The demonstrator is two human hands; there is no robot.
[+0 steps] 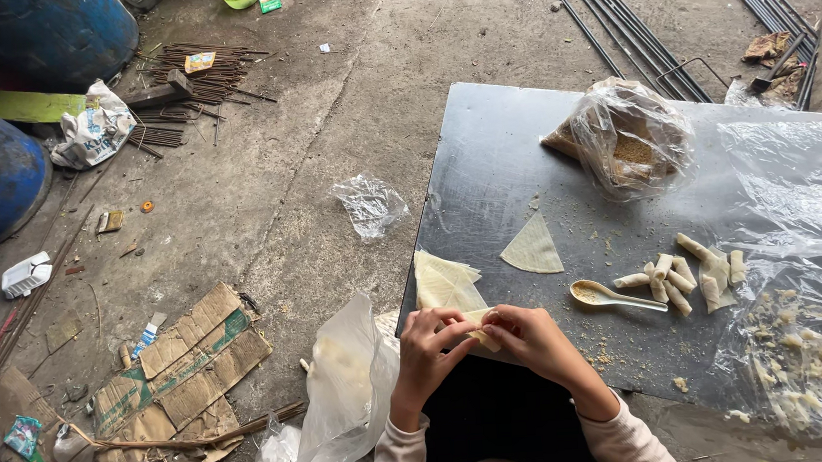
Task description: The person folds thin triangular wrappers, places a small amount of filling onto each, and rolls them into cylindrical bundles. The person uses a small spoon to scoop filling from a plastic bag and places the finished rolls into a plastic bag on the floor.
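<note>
Head view: a pale folded wrapper (pixel 481 335), mostly hidden by fingers, is pinched between the left hand (pixel 428 347) and right hand (pixel 532 339), each grip narrow on it, at the dark surface's (pixel 492 170) near edge. Its filling cannot be seen. Just beyond lie a wrapper stack (pixel 444 281) and a spoon (pixel 611 295).

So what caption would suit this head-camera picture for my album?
Left hand and right hand fold a pastry wrapper on a dark board, beside a spoon and finished rolls.

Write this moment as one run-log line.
left hand: holds wrapper | right hand: folds same pastry wrapper | spoon: beside finished rolls
</note>
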